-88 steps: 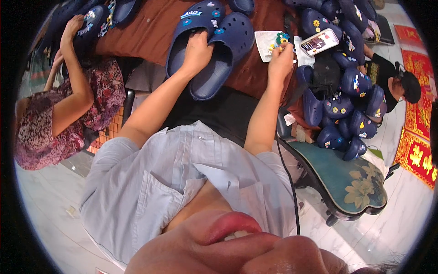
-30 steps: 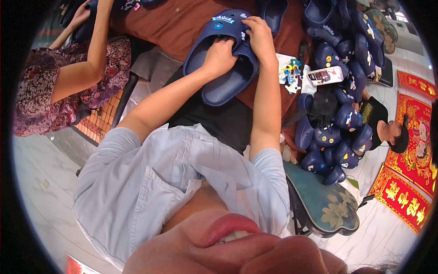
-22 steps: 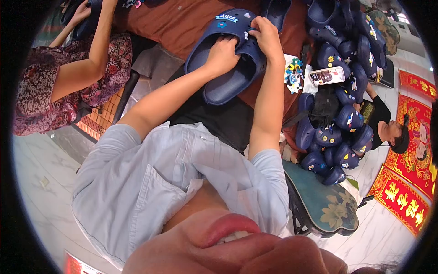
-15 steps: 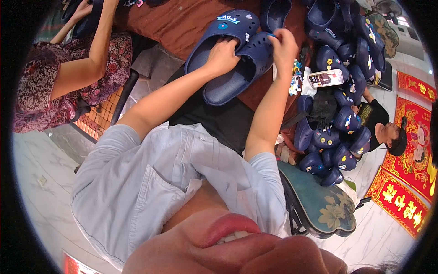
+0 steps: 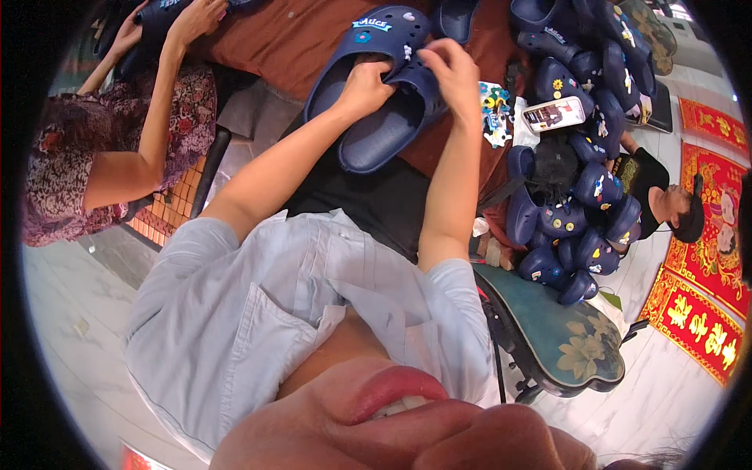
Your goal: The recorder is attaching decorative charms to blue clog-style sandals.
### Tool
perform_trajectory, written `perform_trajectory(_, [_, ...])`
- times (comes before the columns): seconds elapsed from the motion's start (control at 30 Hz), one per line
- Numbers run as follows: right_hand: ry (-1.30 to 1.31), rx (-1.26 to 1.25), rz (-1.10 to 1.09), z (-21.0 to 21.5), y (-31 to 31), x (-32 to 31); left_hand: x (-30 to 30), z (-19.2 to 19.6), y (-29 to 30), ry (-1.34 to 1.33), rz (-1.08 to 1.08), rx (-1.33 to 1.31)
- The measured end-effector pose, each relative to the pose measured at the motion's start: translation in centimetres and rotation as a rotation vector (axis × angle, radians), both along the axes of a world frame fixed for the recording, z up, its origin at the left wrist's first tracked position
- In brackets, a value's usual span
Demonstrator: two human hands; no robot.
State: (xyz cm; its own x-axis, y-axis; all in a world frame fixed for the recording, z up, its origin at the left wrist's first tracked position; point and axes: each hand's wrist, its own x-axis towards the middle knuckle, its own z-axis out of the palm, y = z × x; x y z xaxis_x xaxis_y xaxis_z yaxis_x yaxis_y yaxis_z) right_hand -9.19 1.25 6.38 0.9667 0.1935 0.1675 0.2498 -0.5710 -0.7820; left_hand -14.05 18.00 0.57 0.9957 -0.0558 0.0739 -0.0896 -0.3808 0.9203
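Observation:
Two navy clogs lie side by side in front of me. The left clog (image 5: 333, 74) has a blue lettered banner charm, a blue flower charm and small white charms on its vented top. My left hand (image 5: 366, 88) is closed at the clogs' openings, its fingers hooked inside and partly hidden. It grips the right clog (image 5: 380, 141) by its upper edge. Over the right clog's vented top, my right hand (image 5: 456, 74) has its fingers bent together in a pinch. Whatever is between those fingertips cannot be made out. Colourful shoe charms (image 5: 497, 117) lie just right of that hand.
A phone (image 5: 554, 115) rests on the right among many charm-covered navy clogs (image 5: 597, 184). Reddish-brown cloth (image 5: 270, 39) covers the work surface. At left, a co-worker's arm (image 5: 153, 133) reaches toward another dark clog. A green floral-patterned seat (image 5: 540, 337) stands at lower right.
My right hand has moved left, closer over the right clog's top. The clogs and my left hand sit slightly higher and farther left in view. The co-worker's hands have shifted.

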Motion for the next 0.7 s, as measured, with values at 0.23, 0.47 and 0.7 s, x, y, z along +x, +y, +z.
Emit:
perform_trajectory(0.23, [0.091, -0.016, 0.065, -0.9, 2.7, 1.3, -0.2, 0.4, 0.3, 0.002, -0.011, 0.015])
perform_trajectory(0.47, [-0.107, -0.284, 0.056, -1.4, 3.3, 1.8, 0.1, -0.2, 0.4, -0.074, -0.002, 0.010])
perform_trajectory(0.7, [-0.016, -0.286, 0.081, -0.7, 3.6, 2.0, 0.2, -0.4, 0.2, -0.082, -0.015, 0.021])
